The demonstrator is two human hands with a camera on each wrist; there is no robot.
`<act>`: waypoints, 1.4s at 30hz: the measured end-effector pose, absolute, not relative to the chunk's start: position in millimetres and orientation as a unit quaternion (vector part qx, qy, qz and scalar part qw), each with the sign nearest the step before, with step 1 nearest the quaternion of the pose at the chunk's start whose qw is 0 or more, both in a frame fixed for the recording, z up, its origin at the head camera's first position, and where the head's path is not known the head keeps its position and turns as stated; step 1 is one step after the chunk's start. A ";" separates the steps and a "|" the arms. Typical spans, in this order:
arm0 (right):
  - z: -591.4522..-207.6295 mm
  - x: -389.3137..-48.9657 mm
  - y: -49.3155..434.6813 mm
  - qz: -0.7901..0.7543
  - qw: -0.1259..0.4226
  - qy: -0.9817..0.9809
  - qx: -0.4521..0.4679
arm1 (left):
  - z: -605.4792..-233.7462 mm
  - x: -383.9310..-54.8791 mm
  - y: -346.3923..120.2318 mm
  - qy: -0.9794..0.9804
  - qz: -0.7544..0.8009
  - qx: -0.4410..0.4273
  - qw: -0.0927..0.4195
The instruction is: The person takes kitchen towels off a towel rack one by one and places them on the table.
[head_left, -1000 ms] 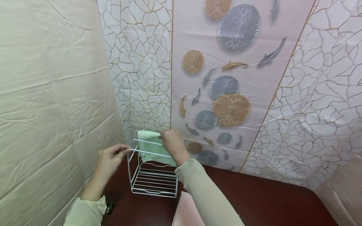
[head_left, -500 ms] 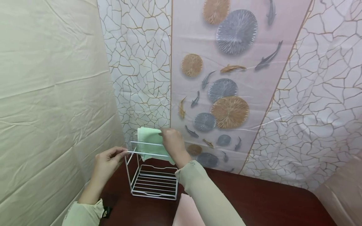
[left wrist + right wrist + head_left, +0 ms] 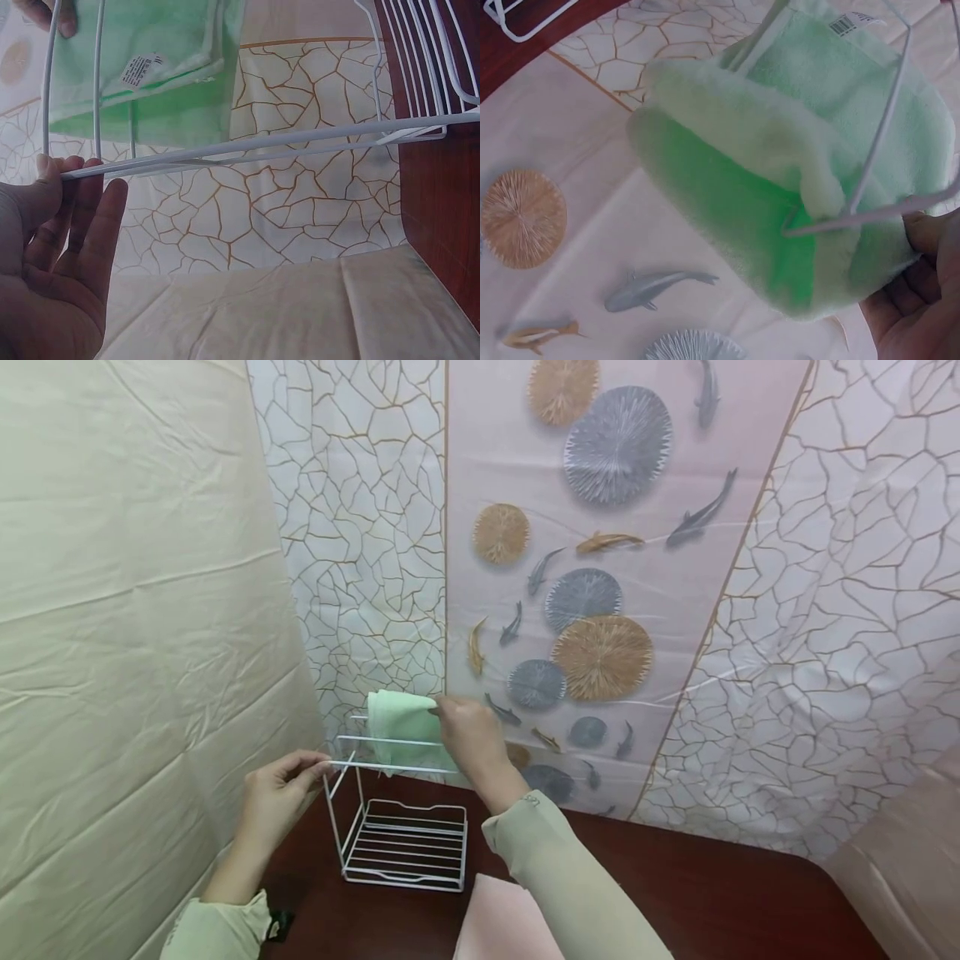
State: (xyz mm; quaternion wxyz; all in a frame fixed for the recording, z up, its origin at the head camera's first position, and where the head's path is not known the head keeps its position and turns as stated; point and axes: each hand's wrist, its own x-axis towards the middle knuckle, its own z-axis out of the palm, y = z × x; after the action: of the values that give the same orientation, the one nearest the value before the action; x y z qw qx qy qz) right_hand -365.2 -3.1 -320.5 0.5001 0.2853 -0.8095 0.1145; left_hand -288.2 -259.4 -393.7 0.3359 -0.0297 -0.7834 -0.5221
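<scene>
In the head view, my left hand (image 3: 272,802) pinches the left front corner of the white wire rack (image 3: 405,884) at its top bar. Thumb and fingers meet around that wire in the left wrist view, while other fingers (image 3: 105,225) extend past it. My right hand (image 3: 474,745) pinches the right upper edge of a folded green towel (image 3: 405,714), which hangs at the rack's top bars. A barcode label (image 3: 139,69) shows on the towel. In the right wrist view, the towel (image 3: 712,157) droops in soft folds, and thin rack wires (image 3: 877,142) cross in front of it.
A folded pink cloth (image 3: 502,922) lies on the dark red table (image 3: 675,877), partly under my right forearm. Beside my left sleeve is a small black object (image 3: 281,927). Patterned fabric (image 3: 375,568) hangs behind, and a beige curtain (image 3: 150,652) stands on the left.
The green towel has risen with my right hand, which has shifted slightly right. Another top bar of the rack now shows. My left hand keeps its pinch and has moved a little left.
</scene>
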 end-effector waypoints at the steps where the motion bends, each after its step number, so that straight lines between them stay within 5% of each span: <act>1: -319.1 -363.9 -1.5 0.119 0.499 -0.809 0.288 | -393.6 -288.2 -259.7 -0.785 -0.519 -0.028 0.337; 17: -279.6 -337.8 43.0 0.214 0.517 -0.773 0.301 | -391.6 -287.7 -256.3 -0.787 -0.518 -0.036 0.334; 29: -256.6 -288.1 133.0 0.285 0.510 -0.767 0.267 | -388.9 -290.8 -253.1 -0.788 -0.509 -0.044 0.342; 42: -319.3 -192.1 250.2 0.187 0.300 -0.888 0.295 | -388.2 -290.5 -251.2 -0.791 -0.496 -0.040 0.357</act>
State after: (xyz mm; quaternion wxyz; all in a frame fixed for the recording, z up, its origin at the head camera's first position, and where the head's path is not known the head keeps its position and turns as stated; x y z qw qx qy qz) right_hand -192.1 250.2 -319.3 0.3002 0.2945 -0.8877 0.1872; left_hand -290.5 -251.2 -388.2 0.3571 -0.0400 -0.7906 -0.4959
